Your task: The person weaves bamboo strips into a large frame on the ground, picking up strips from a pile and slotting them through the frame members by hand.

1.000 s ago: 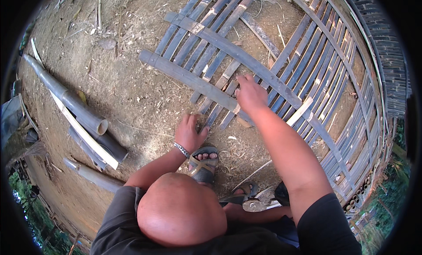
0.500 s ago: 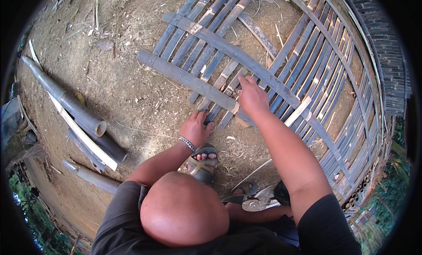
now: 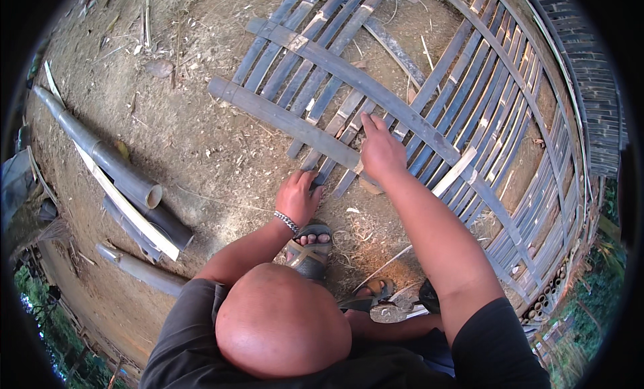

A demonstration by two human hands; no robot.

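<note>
A lattice of split bamboo slats lies on the ground, woven across two broad crosspieces, the lower crosspiece (image 3: 285,121) and the upper crosspiece (image 3: 362,78). My left hand (image 3: 297,198), with a chain bracelet at the wrist, is closed around the near end of a narrow bamboo slat (image 3: 351,130), just below the lower crosspiece. Between the two crosspieces, my right hand (image 3: 382,147) is closed at what looks like the same slat, its index finger lying along it. The undersides of my fingers are hidden. A pale bamboo strip (image 3: 455,171) lies across the lattice, right of my right hand.
Bamboo poles (image 3: 100,151) and a pale split length (image 3: 127,211) lie on the dirt at left, with a shorter pole (image 3: 141,268) nearer. My sandalled foot (image 3: 310,251) is just below my left hand. A dark slatted panel (image 3: 590,74) stands at far right.
My right hand has shifted slightly left and toward me along the slat. My left hand stays nearly in place at the slat's end.
</note>
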